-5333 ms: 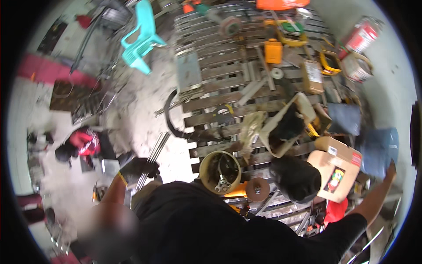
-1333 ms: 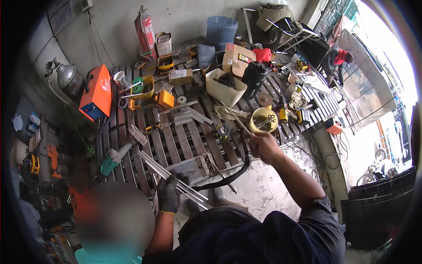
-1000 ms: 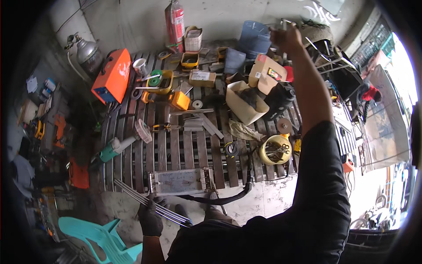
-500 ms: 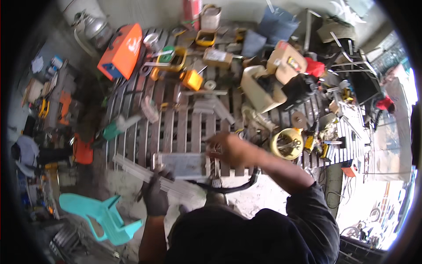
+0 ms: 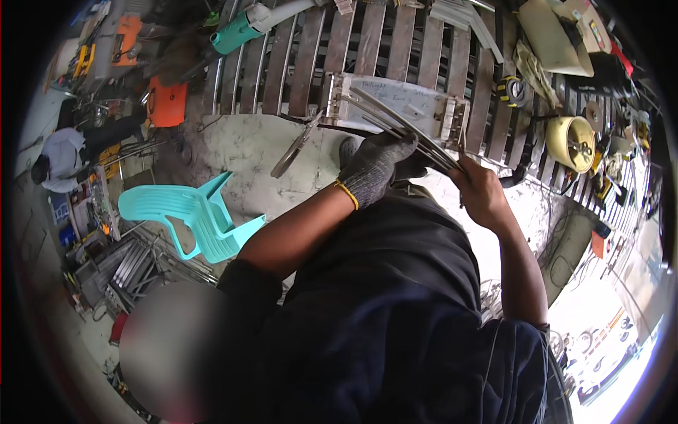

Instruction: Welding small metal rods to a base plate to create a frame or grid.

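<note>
My left hand [image 5: 374, 169], in a dark grey knitted glove with a yellow cuff edge, is closed round several thin metal strips [image 5: 417, 134]. They slant from upper left to lower right, fanned a little apart. My bare right hand [image 5: 482, 192] is closed on their lower right ends; its fingertips are partly hidden. Just beyond the strips, a flat metal plate [image 5: 424, 107] with handwriting and raised end pieces lies along the near edge of the slatted metal bench [image 5: 367, 49]. To the left, another narrow metal piece [image 5: 298, 146] juts from the bench edge over the floor.
On the bench are a tape measure [image 5: 513, 91], a yellow bucket [image 5: 569, 145] with tools in it, and a teal power tool [image 5: 240, 30]. A turquoise plastic chair [image 5: 205, 220] stands at left. Metal offcuts [image 5: 132, 265] are heaped behind it. An orange case [image 5: 167, 102] stands further left.
My view has tilted down toward my body. My right hand has come from above the bench to the strips' ends. My left hand has brought the strips rightward in front of the plate.
</note>
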The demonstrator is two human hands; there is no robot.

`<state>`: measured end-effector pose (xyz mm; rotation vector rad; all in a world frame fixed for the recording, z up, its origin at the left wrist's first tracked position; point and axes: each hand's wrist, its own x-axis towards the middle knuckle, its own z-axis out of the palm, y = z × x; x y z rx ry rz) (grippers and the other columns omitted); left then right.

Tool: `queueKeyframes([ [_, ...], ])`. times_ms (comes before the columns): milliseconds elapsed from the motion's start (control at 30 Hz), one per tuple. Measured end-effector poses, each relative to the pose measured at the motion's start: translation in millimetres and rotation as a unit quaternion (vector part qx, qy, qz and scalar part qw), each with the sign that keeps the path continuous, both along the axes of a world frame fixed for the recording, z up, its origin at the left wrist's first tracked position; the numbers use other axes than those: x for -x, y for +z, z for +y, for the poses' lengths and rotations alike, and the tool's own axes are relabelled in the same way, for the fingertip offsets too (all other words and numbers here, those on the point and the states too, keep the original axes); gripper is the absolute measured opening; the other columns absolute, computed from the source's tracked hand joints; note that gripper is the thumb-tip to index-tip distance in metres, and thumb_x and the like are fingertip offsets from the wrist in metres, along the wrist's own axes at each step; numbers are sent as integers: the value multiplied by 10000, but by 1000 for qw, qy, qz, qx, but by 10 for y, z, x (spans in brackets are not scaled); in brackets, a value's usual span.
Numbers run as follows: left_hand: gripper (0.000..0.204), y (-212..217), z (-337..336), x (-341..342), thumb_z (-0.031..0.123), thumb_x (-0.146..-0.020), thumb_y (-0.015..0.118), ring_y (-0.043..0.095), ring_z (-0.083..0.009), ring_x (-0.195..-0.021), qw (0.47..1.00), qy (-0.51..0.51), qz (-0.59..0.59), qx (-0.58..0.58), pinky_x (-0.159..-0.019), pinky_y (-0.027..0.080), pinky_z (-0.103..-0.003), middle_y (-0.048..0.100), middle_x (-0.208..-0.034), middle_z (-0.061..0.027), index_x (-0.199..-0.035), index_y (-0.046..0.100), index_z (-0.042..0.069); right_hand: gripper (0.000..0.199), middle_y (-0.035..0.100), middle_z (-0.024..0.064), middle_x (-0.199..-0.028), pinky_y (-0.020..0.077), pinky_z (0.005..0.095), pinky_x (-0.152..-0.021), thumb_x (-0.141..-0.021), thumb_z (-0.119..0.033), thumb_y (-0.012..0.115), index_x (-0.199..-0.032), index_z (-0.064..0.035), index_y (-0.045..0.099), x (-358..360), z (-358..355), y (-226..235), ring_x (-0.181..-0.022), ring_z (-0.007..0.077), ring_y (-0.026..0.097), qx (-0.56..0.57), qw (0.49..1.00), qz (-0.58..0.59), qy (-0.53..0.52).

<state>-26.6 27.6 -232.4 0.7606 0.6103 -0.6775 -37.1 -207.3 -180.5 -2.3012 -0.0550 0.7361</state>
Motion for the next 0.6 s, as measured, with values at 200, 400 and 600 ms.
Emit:
queueKeyframes([
  [200, 146, -225, 241, 49, 117, -1025, 648, 772, -297, -873, 1000, -14, 12, 12, -780, 668, -403, 763, -1005, -178, -1109, 687, 4, 186, 663, 242, -795, 484, 519, -706, -1041, -198, 575, -1004, -15, 585, 200, 323, -169, -793, 464, 659, 73, 996, -23, -38],
  [400, 179, -671, 387, -57, 124, -1029, 634, 759, -346, -894, 998, 43, 28, -22, -828, 676, -453, 741, -1034, -219, -1149, 654, -8, 146, 702, 213, -814, 522, 493, -692, -1050, -205, 576, -1019, -71, 624, 39, 108, -157, -799, 429, 705, 190, 966, -144, -99],
  [600, 191, -1082, 397, -206, 123, -1046, 597, 747, -334, -946, 990, 118, 59, -41, -851, 673, -433, 700, -1087, -203, -1183, 583, -9, 244, 755, 80, -874, 558, 339, -748, -1075, -180, 483, -957, -33, 638, 141, -260, 196, -808, 182, 727, 142, 960, -148, -188],
])
